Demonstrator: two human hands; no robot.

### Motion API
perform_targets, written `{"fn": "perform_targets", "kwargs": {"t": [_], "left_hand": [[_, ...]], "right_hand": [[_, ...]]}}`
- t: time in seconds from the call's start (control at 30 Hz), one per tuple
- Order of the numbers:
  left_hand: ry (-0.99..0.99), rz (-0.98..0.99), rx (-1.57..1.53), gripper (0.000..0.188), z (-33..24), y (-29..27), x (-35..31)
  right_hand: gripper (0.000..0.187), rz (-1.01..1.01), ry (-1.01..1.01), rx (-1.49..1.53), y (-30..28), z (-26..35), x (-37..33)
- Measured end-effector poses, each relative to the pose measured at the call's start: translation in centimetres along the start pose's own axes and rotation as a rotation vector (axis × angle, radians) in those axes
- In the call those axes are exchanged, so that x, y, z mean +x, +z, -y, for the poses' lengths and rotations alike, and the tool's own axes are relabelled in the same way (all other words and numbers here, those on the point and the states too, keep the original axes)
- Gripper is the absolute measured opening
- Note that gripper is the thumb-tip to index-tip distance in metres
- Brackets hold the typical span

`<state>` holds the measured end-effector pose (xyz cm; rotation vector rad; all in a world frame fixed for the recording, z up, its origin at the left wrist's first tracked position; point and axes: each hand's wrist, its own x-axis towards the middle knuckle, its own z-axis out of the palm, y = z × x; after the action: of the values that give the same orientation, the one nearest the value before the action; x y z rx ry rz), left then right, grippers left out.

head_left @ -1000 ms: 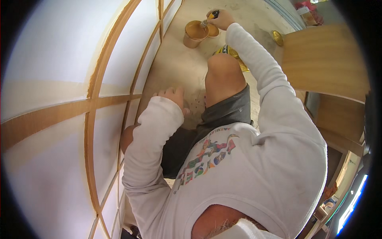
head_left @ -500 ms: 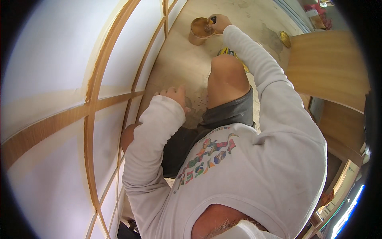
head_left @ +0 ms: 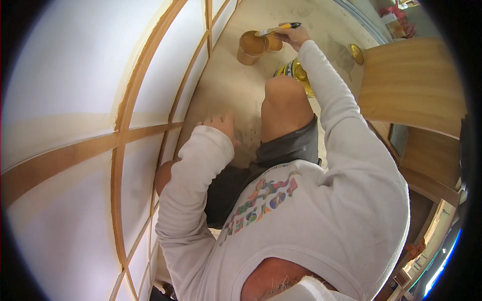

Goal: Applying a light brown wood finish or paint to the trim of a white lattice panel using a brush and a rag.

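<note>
My right hand (head_left: 295,36) grips a paintbrush (head_left: 278,29) with a yellow and black handle. The brush is almost level, its bristles at the rim of a plastic tub (head_left: 247,57) holding brown liquid. Against that tub's right side is a second, smaller-looking tub (head_left: 274,45), also brown, partly hidden. Below my right wrist, a yellow and green metal can (head_left: 300,72) is half covered by my knee and sleeve. Near the panelled wall, my left hand (head_left: 221,124) is held out with its fingers apart and nothing in it. Whether it touches anything is unclear.
A white panelled wall with brown wooden strips (head_left: 119,165) rises close on my left. A round gold lid (head_left: 356,53) lies to the right beside a wooden board (head_left: 409,80). Beyond are a metal track (head_left: 359,17) and a box with red material (head_left: 394,22).
The paintbrush has come up out of the tub and tipped over to nearly level. My right hand has shifted right and slightly down. My left hand stays in about the same place.
</note>
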<state>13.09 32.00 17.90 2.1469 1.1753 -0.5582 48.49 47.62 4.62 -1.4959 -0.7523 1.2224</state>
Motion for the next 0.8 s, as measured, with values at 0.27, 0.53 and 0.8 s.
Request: {"fn": "perform_targets", "kwargs": {"t": [0.27,0.53,0.8], "left_hand": [[0.075,-0.05,0.006,0.062,0.4,0.2,0.8],[0.124,-0.16,-0.039,0.055,1.1,1.4,1.4],[-0.016,-0.018,-0.018,0.04,1.3,0.4,-1.1]], "right_hand": [[0.015,0.001,0.064,0.642,-2.1,0.4,-1.2],[0.015,-0.098,-0.027,1.019,-0.9,2.0,-3.1],[0.017,0.342,-0.665,0.84,2.8,18.9,-9.6]]}}
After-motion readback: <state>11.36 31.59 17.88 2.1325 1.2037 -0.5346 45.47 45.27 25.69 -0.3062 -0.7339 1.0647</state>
